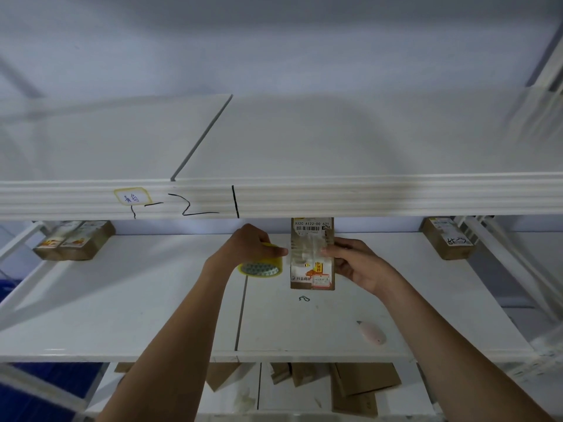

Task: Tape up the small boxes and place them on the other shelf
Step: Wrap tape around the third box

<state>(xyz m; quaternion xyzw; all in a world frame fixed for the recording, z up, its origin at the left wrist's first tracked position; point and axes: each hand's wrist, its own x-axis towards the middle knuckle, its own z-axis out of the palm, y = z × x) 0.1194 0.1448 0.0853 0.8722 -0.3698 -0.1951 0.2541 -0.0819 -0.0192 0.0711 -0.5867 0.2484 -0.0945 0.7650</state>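
A small brown cardboard box (311, 263) with printed labels and crinkled clear tape lies on the middle white shelf (152, 300), its far end hidden under the upper shelf's front edge. My right hand (353, 263) holds its right side, fingertips on the taped top. My left hand (248, 243) grips a yellow-rimmed roll of clear tape (260, 264) just left of the box, touching its left edge.
The upper shelf (304, 141) carries handwritten marks and a sticker on its front edge. More small boxes sit at the middle shelf's far left (74, 240) and far right (449, 237). A pink box cutter (371, 332) lies near the front right. Flattened cardboard (359, 385) lies on the shelf below.
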